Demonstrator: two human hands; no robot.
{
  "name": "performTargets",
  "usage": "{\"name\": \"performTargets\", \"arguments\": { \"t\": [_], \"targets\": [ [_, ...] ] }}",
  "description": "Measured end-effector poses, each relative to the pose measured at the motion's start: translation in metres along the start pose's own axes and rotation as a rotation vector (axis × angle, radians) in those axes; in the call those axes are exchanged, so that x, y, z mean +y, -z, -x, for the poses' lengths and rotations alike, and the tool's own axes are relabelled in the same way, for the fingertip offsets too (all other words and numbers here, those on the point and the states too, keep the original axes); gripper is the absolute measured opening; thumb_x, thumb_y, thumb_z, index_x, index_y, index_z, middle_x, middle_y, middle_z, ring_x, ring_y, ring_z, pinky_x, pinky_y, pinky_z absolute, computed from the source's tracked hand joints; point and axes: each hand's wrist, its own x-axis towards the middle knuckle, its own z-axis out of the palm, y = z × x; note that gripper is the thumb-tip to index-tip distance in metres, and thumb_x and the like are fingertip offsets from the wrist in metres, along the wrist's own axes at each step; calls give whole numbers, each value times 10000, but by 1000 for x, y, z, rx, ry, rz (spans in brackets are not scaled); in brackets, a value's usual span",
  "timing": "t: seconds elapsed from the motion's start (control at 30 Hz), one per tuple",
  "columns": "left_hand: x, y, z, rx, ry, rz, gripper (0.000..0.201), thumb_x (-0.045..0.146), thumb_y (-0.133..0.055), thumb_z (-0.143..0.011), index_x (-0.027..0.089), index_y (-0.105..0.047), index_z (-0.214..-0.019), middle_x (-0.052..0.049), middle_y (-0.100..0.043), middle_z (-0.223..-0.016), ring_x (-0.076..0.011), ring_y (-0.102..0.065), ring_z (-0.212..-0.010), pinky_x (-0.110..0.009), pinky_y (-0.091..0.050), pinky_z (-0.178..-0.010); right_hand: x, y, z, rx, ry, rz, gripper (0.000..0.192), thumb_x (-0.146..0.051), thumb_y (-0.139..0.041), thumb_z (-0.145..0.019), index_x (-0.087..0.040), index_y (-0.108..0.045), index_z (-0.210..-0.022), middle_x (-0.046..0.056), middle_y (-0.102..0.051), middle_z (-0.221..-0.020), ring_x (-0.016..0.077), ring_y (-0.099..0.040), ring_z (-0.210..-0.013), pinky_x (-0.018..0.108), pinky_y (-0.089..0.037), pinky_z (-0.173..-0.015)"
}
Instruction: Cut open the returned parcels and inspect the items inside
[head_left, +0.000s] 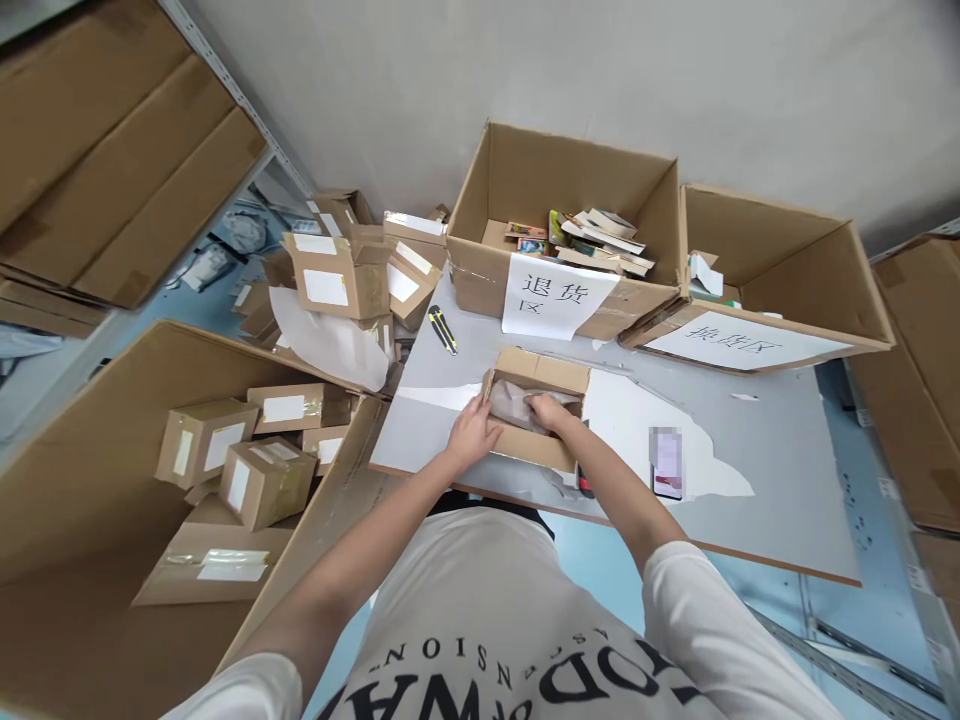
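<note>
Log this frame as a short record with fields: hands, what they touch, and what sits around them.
left hand: grips the left wall of the small box
right hand: inside the small box, on the crumpled paper
small box: open, flaps up, on the table
knife: yellow and black, on the table behind the box
phone: on the table right of the box
back boxes: labelled box with books; second labelled box beside it
left: big carton holding sealed parcels

Plain grey wall point(600, 70) behind; pale blue floor point(600, 560); grey worktable point(787, 470); metal shelving point(225, 80) at left.
</note>
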Motion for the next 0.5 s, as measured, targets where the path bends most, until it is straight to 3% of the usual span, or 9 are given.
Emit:
{"name": "performTargets", "arguments": {
  "t": [0.13,0.2,0.27,0.33,0.4,0.5],
  "targets": [
    [17,11,-12,6,-130,-78,982,313,-754,-631,136,-263,-1462,-194,-159,-1555,-387,-114,-1433,-589,-155,-1123,-20,22,37,159,198,-9,201,-45,-446,-795,-133,-610,-871,111,-650,-945,199,-574,-912,313,-441,-846],
    [31,17,-19,-44,-265,-72,1005,319,-766,-616,166,-255,-1468,-167,-217,-1546,-374,-153,-1429,-606,-120,-1122,-36,33,60,286,371,-39,181,-64,-433,-818,-154,-590,-827,95,-621,-892,191,-561,-863,307,-452,-795],
    [43,23,-24,-76,-378,-25,742,292,-710,-677,221,-444,-1367,-102,-451,-1434,-324,-326,-1376,-561,-106,-1148,-53,43,82,399,511,-69,198,-80,-414,-845,-179,-578,-796,83,-600,-854,184,-555,-815,298,-459,-736],
    [47,31,-28,-48,-394,27,387,248,-630,-744,265,-632,-1130,-37,-650,-1191,-254,-533,-1211,-456,-162,-1171,-67,50,101,479,564,-90,215,-96,-406,-864,-203,-593,-848,88,-606,-897,191,-567,-843,310,-470,-741],
    [38,47,-32,61,-298,49,230,215,-564,-789,262,-666,-989,-32,-689,-1061,-231,-603,-1090,-400,-263,-1142,-72,51,115,606,533,-138,227,-130,-440,-864,-233,-600,-988,101,-617,-1010,216,-577,-953,354,-480,-820],
    [1,87,-44,320,-59,47,328,172,-438,-850,157,-549,-1158,-142,-602,-1190,-301,-513,-1200,-500,-320,-1081,-59,36,126,947,228,-315,332,-232,-507,-849,-266,-535,-1178,116,-590,-1149,255,-549,-1090,438,-452,-943]
  ]
}}
